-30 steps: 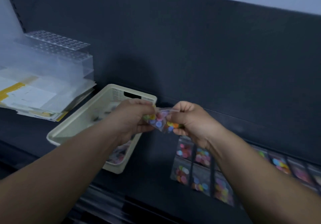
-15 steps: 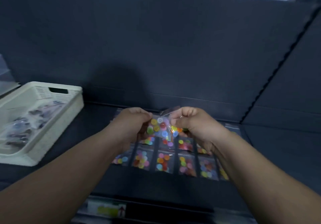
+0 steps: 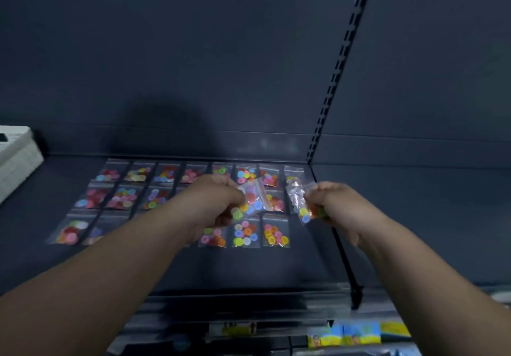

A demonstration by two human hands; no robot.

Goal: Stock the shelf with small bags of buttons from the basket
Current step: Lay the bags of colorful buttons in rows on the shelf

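Observation:
My left hand [image 3: 214, 203] pinches a small clear bag of coloured buttons [image 3: 253, 199] above the dark shelf [image 3: 249, 267]. My right hand [image 3: 333, 206] holds a second button bag [image 3: 300, 203], a hand's width to the right of the first. Under both hands, several button bags [image 3: 132, 189] lie flat in three neat rows on the shelf; my forearms hide some of them. Only a corner of the white basket [image 3: 16, 156] shows at the far left edge.
A slotted upright [image 3: 336, 79] divides the shelf's back panel, and a dark divider [image 3: 345, 259] runs forward from it along the right of the rows. On the lower shelf at bottom right lie yellow and blue packets [image 3: 356, 333].
The view has swung right, away from the basket. My hands, which were together on one bundle, have drawn apart, each now holding its own bag over the right end of the rows.

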